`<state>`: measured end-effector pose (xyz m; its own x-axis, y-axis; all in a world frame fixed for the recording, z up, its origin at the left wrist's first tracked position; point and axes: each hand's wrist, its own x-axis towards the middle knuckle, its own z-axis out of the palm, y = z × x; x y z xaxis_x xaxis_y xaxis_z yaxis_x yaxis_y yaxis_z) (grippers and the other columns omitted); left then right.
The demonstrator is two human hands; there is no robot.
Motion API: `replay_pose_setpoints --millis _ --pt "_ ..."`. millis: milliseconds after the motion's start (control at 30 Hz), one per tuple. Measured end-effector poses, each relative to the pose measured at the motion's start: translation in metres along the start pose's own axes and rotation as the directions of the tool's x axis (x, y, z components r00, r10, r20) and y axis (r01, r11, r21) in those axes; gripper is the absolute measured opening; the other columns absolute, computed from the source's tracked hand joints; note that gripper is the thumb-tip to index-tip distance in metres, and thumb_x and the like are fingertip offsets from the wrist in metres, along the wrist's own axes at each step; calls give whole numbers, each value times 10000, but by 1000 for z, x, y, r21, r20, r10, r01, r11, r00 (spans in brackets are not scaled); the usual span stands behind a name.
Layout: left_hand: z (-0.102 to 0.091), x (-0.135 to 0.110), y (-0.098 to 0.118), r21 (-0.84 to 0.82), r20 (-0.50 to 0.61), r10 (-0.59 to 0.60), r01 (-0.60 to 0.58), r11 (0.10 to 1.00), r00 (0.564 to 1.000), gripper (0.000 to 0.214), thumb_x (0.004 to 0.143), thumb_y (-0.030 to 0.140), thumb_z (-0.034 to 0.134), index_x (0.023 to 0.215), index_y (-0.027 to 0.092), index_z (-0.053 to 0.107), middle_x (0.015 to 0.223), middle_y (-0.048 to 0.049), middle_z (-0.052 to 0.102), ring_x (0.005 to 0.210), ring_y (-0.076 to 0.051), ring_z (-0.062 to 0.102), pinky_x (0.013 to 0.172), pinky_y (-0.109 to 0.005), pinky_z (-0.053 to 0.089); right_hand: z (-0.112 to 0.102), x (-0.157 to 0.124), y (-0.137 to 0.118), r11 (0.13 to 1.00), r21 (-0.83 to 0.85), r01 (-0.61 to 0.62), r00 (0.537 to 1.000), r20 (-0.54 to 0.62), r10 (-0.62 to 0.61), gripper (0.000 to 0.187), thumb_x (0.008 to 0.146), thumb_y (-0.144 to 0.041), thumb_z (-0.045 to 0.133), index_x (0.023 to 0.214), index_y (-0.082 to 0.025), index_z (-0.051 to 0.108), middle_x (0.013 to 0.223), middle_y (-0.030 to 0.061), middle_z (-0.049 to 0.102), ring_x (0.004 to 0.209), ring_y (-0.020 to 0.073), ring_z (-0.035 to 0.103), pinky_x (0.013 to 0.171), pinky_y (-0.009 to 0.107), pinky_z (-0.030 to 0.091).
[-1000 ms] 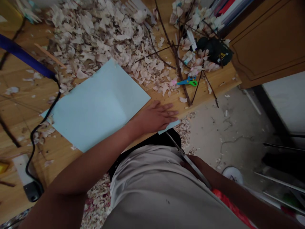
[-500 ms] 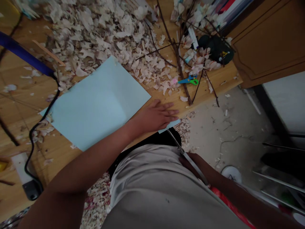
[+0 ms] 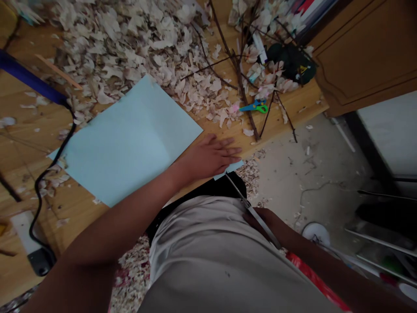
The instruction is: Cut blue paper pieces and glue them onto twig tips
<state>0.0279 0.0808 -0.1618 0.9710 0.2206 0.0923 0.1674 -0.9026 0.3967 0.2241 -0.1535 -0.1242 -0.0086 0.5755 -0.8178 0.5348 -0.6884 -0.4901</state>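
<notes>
A light blue sheet of paper (image 3: 130,139) lies on the wooden table (image 3: 286,108). My left hand (image 3: 208,156) rests flat on the sheet's right corner at the table's edge, fingers stretched out. A small blue tip of paper (image 3: 233,167) sticks out past the fingers. Below the table's edge my right hand (image 3: 270,221) is closed round a pair of long metal scissors (image 3: 250,208). Their blades point up to the paper's corner beside my left hand. My grey shirt hides much of my right hand.
A heap of pale paper petals (image 3: 130,39) covers the table's far side, with bare twigs (image 3: 241,87) and small blue-green scissors (image 3: 256,106). A black cable (image 3: 42,174) runs down to a power strip (image 3: 22,226) at left. A wooden cabinet (image 3: 368,48) stands at right.
The scissors' tip has risen from below the table's edge up to the paper's corner. My left hand stays flat on the sheet. The view has shifted slightly.
</notes>
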Motion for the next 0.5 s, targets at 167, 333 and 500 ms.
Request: replay_pose_setpoints --millis 167,333,500 --pt "0 0 0 24 13 8 -8 1000 1000 444 1081 306 355 1504 349 486 1632 58 368 1552 -210 255 1228 -531 226 -1 -6 -3 999 -14 29 1000 -1 -29 509 864 -702 573 808 -206 672 835 69 695 842 297 634 798 379 505" --pt "1 -1 0 26 5 11 -11 1000 1000 456 1078 293 352 1513 342 479 1635 46 366 1549 -218 267 1224 -542 239 -1 -2 -6 999 -15 38 999 0 -38 511 866 -697 575 855 -200 689 834 67 705 818 295 632 780 387 511" --pt "2 -1 0 41 -15 12 -12 999 1000 452 1069 297 376 1500 340 504 1639 25 365 1543 -235 285 1226 -550 251 0 -2 -13 997 -64 30 999 -40 -32 510 864 -706 554 762 -211 621 811 70 704 800 295 624 762 373 485"
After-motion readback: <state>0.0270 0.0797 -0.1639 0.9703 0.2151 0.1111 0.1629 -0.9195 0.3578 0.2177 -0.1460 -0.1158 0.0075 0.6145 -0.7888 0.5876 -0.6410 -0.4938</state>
